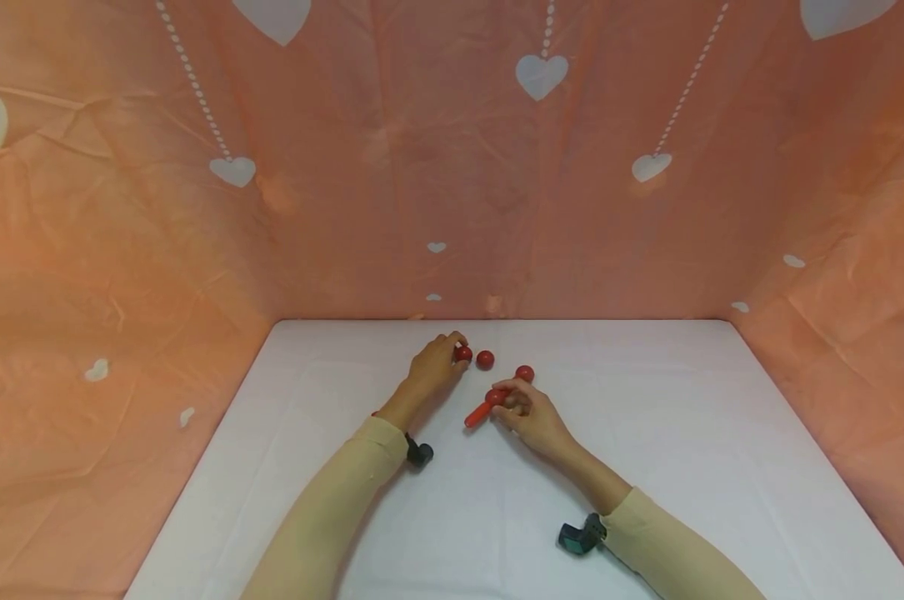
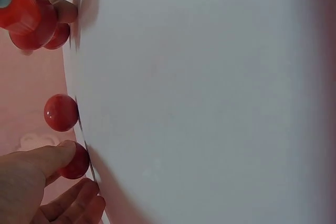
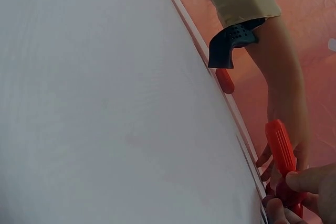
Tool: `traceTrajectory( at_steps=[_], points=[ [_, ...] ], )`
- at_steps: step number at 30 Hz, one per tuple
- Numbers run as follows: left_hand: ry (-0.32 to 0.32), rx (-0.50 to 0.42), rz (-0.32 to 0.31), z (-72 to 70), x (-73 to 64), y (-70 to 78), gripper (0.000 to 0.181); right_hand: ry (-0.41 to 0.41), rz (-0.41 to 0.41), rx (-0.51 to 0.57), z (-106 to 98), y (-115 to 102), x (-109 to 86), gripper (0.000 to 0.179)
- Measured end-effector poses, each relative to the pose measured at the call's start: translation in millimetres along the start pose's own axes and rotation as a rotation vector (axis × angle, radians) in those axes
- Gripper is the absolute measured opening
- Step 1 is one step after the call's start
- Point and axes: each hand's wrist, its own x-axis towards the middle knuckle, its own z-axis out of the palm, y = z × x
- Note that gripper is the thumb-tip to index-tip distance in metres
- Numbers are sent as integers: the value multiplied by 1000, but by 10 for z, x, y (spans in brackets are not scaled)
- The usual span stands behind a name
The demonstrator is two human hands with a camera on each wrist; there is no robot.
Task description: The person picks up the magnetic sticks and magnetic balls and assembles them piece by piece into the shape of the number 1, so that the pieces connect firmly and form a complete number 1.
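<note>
My left hand [image 1: 434, 364] is at the back of the table, its thumb and a finger around a glossy red ball [image 1: 462, 354]. In the left wrist view, the thumb presses on that ball [image 2: 77, 162] while the other fingers spread beside it. Just to its right sits a second red ball [image 1: 485, 360], untouched. My right hand [image 1: 532, 419] grips a red toy with a ribbed handle [image 1: 477, 415] at its rounded, ball-like part [image 1: 494, 397]. Another red ball [image 1: 525, 372] shows just beyond the right fingers; whether it joins the toy, I cannot tell.
Behind my left wrist lies another red handle [image 3: 224, 81], mostly hidden in the head view. A white cloth covers the table [image 1: 452, 517]. Orange drapes with pale hearts [image 1: 541, 77] hang at the back and sides. Dark cameras [image 1: 581, 535] are strapped at both wrists.
</note>
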Motion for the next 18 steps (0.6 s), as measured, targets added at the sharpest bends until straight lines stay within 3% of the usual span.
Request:
traceTrajectory(
  at_steps=[7,18],
  points=[
    [6,-69,-7,8,-57,-14,32,11,6,-16,6,-14,-7,37],
    [20,-102,-11,-51,-235,38,35,10,16,-14,22,-16,5,38]
  ],
)
